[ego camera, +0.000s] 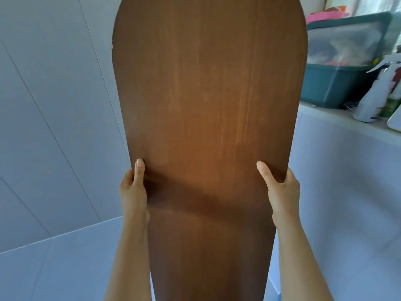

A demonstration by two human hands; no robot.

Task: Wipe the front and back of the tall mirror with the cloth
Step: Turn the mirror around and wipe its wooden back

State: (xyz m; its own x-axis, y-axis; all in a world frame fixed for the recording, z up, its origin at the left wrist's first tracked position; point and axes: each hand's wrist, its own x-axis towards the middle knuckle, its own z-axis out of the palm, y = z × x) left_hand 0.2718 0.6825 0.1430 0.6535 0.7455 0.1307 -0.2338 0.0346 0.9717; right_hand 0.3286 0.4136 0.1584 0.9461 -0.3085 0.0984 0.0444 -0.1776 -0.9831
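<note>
Two bare forearms rise from the bottom edge of the view toward the tall mirror [208, 105], which fills the middle of the picture with its brown wood-grain back turned to the person. The left hand [133, 190] is clamped on the mirror's left edge, thumb laid flat and pointing up on the brown panel, the other fingers wrapped round behind the edge and out of sight. The right hand [282, 192] grips the opposite edge at about the same height, thumb angled up and inward across the wood, fingers curled over the rim. Between the two hands a dark band of shadow slants across the panel.

Above the hands the board widens and ends in a rounded arch that runs out of the top of the frame. Faint pale vertical streaks mark the grain up and to the right of the right thumb.

Beyond the left hand lies a pale blue-white panelled wall [54, 116] with thin diagonal seams. Beyond and above the right hand a white ledge [347, 120] carries a teal plastic bin [334, 85] with a clear-walled box stacked on it, and just to its right a white spray bottle [373, 92], blurred at the frame's edge.
</note>
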